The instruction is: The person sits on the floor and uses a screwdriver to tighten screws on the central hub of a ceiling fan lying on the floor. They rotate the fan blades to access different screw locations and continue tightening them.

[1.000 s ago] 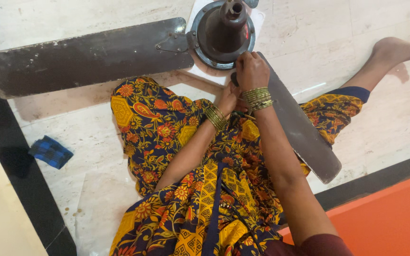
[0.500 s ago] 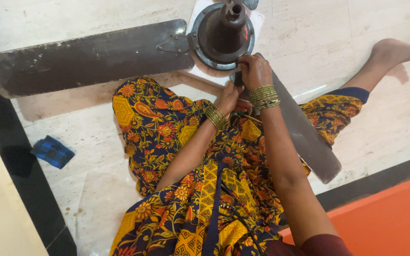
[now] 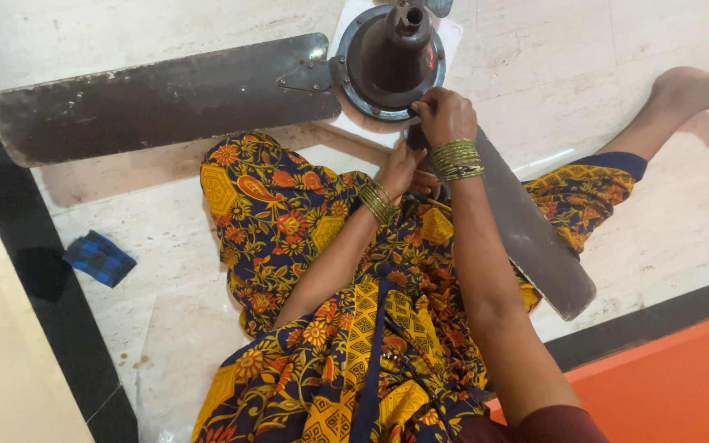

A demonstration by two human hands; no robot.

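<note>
Marble floor under ceiling fan, right hand at hub.

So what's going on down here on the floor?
A person sits on the pale stone floor with a brown ceiling fan lying in front of them. The right hand is at the rim of the fan's motor housing, where one blade joins it. The left hand is just below, by the base of that blade. Another blade stretches off to the left. A small blue cloth lies on the floor nearby.
</note>
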